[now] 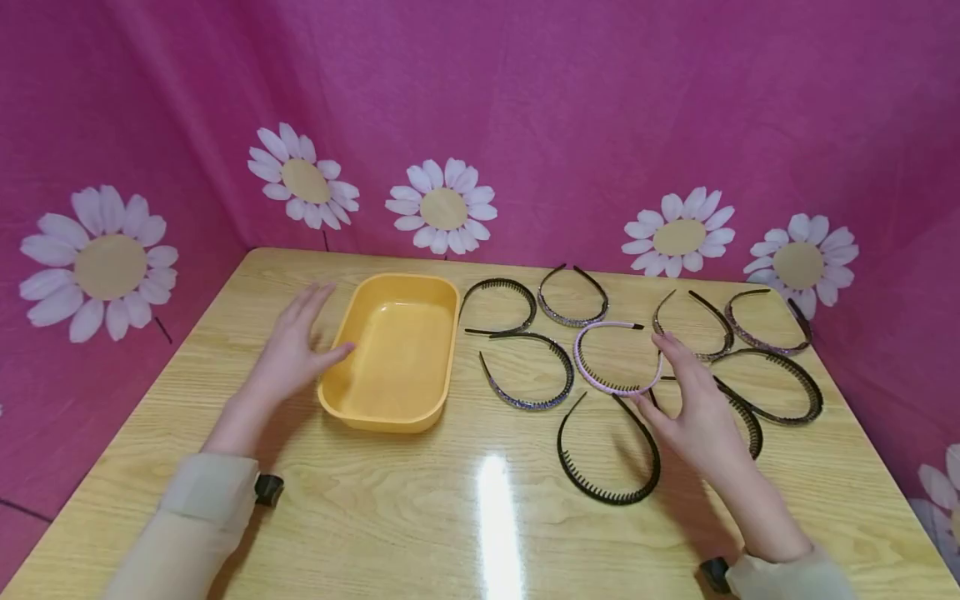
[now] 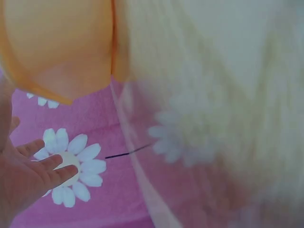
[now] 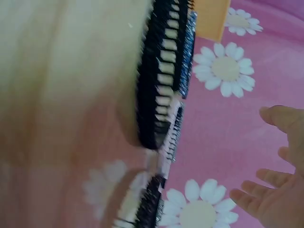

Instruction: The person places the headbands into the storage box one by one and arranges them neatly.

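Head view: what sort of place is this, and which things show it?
Probably a curtained-off work booth, though the room beyond is hidden: pink flowered cloth rises behind and beside a wooden table, on which headbands lie spread.

This wood-grain counter is bearing a yellow tray, and scattered headbands are lying beside it, one lilac.

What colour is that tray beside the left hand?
The tray is yellow-orange; it shows best in the head view.
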